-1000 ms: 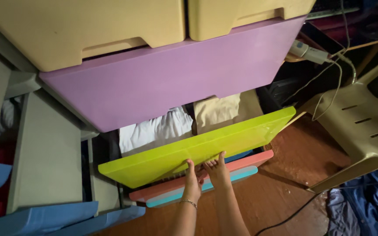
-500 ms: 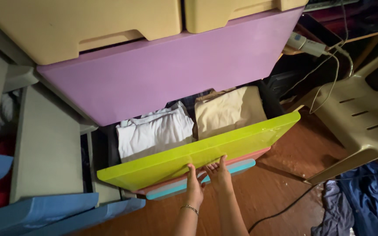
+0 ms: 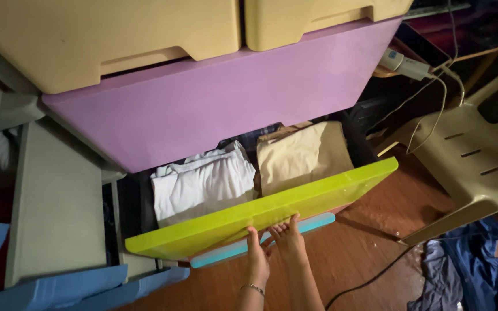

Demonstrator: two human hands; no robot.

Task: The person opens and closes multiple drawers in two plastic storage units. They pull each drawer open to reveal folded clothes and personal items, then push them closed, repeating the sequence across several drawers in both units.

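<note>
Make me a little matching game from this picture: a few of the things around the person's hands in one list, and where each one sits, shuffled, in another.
Things:
1. lime-green plastic drawer front
2. folded white cloth
3. folded beige cloth
4. dark blue crumpled garment

Places:
A. on the floor at the right
B. left side of the open drawer
C. gripped from below by both hands
D. right side of the open drawer

Pairs: 1-C, 2-B, 3-D, 4-A

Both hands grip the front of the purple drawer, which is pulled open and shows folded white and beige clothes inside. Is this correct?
Not quite. In the head view the left hand and the right hand grip the yellow-green drawer, not the purple one. It is open, with folded white clothes and beige clothes inside.
</note>
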